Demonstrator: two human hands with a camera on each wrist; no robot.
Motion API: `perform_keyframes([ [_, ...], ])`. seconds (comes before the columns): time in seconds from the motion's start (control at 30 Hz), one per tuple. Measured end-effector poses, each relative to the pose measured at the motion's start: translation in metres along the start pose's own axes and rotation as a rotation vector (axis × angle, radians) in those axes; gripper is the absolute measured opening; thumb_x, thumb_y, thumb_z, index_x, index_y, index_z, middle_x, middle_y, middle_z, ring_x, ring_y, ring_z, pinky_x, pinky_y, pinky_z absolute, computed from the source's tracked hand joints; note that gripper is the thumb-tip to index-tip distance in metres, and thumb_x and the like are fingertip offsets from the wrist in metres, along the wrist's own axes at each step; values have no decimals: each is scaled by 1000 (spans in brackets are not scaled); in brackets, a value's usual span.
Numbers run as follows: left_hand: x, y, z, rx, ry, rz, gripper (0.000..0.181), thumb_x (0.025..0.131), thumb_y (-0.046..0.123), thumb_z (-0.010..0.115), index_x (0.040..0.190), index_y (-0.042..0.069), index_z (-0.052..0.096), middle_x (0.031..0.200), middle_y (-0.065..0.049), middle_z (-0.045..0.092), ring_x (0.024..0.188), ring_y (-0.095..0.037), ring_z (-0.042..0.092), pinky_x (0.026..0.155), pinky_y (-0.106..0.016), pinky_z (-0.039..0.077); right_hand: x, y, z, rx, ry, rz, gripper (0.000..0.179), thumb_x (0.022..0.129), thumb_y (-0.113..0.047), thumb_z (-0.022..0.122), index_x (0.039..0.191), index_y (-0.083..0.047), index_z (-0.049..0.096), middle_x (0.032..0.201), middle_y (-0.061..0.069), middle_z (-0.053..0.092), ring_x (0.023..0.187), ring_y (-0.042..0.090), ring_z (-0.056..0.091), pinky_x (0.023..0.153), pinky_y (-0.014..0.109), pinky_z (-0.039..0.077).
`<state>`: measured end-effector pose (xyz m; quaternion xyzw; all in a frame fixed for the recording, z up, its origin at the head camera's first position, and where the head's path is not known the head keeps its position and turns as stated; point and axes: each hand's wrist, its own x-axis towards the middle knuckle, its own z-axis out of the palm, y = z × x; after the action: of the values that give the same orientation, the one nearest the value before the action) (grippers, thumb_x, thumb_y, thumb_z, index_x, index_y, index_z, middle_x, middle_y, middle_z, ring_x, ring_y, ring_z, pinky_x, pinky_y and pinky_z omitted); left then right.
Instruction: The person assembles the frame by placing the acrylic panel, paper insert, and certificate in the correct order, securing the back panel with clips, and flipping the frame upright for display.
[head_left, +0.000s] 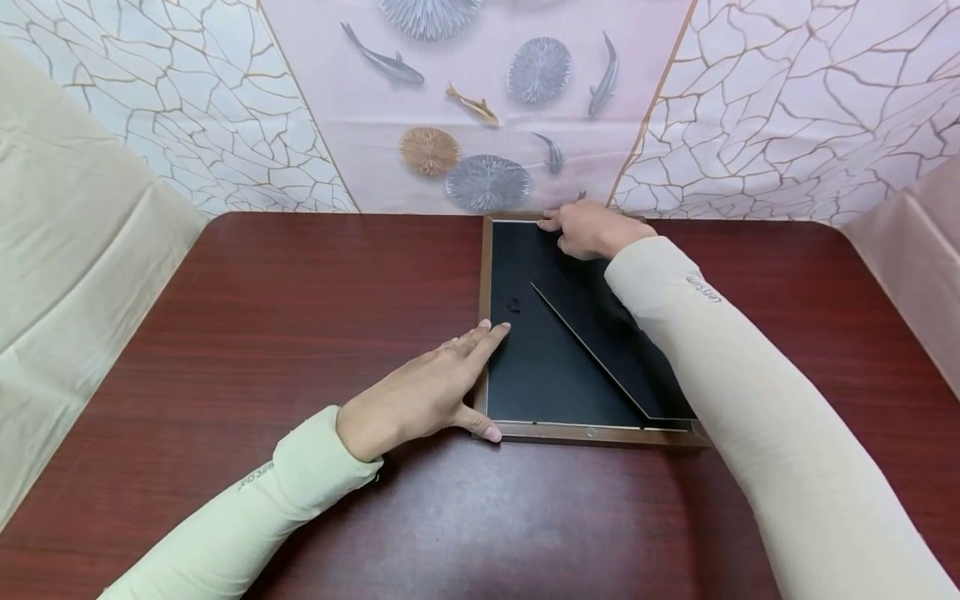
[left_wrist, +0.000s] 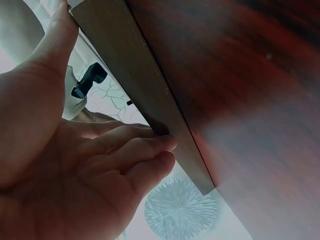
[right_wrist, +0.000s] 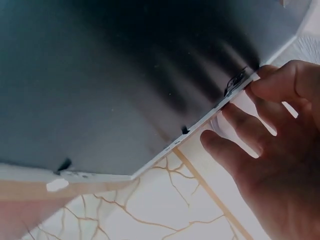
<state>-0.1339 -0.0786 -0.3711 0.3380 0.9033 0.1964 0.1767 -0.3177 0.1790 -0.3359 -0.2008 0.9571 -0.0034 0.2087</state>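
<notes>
A brown picture frame [head_left: 486, 275] lies face down on the table, showing its black backing board [head_left: 558, 367]. On the board, a black easel leg [head_left: 600, 342] slants to the near right, partly covered by the right forearm. Against the frame's left side rests my left hand [head_left: 420, 400], fingers straight and thumb spread to the near corner. In the left wrist view, its fingertips touch the frame's outer side [left_wrist: 145, 75]. My right hand [head_left: 592, 229] grips the far edge, beside a small metal hanger [right_wrist: 237, 80]. Dark tabs [right_wrist: 185, 130] stick out along the board's rim.
The frame lies at the far side of a dark red wooden table [head_left: 300, 317]. Behind it hangs a patterned cloth [head_left: 480, 100] with fish and round motifs. Pale fabric covers the left side [head_left: 75, 250] and a pinkish cloth the right side [head_left: 915, 250].
</notes>
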Motion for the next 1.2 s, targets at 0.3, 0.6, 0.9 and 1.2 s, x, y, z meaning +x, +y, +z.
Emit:
perform_keyframes([
  [0.3,-2,-3,2,-31,52,-26,119,81,51,85,168,10,16,173,-11,26,158,-29,33,127,-47,33,-6,-5,6,-41,11,-21,59,105,-8,44,163,-4,33,173,22,22,157,47,24,124,53,33],
  [0.6,-1,-4,-2,-35,86,-80,103,89,44,82,166,7,24,169,-12,37,152,-30,44,123,-45,40,-63,-48,20,-1,90,-267,46,101,-1,51,145,-4,62,156,19,54,147,41,48,116,56,44],
  [0.9,2,2,-5,-57,88,-126,104,88,35,87,165,5,25,166,-16,41,152,-30,45,123,-46,39,-115,-98,52,-74,134,-489,47,99,-1,58,143,-14,66,148,11,64,144,32,55,113,54,49],
  [1.2,4,6,-6,-35,64,-153,101,90,35,85,165,5,25,165,-17,43,151,-32,46,122,-48,40,-122,-107,66,-219,179,-508,46,98,-3,64,142,-13,66,146,9,65,143,32,56,118,53,44],
])
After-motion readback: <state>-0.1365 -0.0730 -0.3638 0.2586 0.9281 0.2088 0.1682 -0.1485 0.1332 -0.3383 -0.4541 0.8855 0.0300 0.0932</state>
